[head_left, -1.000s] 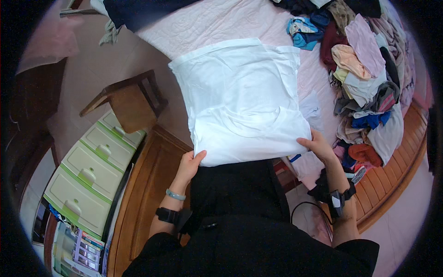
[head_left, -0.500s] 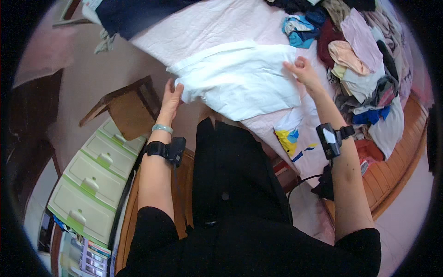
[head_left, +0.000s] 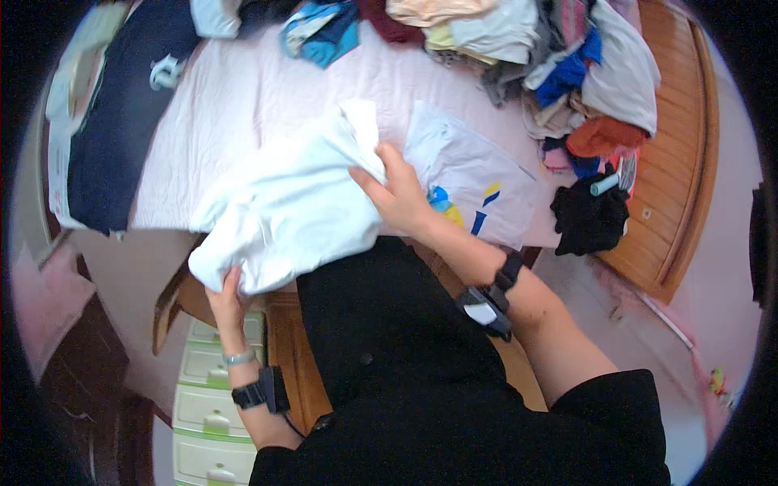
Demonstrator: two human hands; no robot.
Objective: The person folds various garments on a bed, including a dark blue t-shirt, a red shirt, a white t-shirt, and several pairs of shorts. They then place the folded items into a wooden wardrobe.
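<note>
A plain white garment point(head_left: 300, 202), probably a shirt, is stretched between my two hands over the near edge of the bed. My left hand point(head_left: 228, 301) grips its lower left corner, the thumb on top and the other fingers hidden by the cloth. At its right side my right hand point(head_left: 397, 190) pinches the fabric between thumb and fingers. Just right of that hand, another white garment point(head_left: 494, 182) with a yellow and blue print lies on the pale pink bed cover point(head_left: 235, 89).
A heap of mixed clothes point(head_left: 519, 40) covers the far right of the bed, beside a wooden headboard point(head_left: 673, 154). Dark navy cloth point(head_left: 121, 121) lies at left. Black clothing point(head_left: 592, 215) sits at the right edge. Below left stand a wooden chair point(head_left: 166, 312) and pale green drawers point(head_left: 215, 409).
My view has turned to the right. The white garment has come closer to my body and tilted, its left end lower, with both hands still holding it.
</note>
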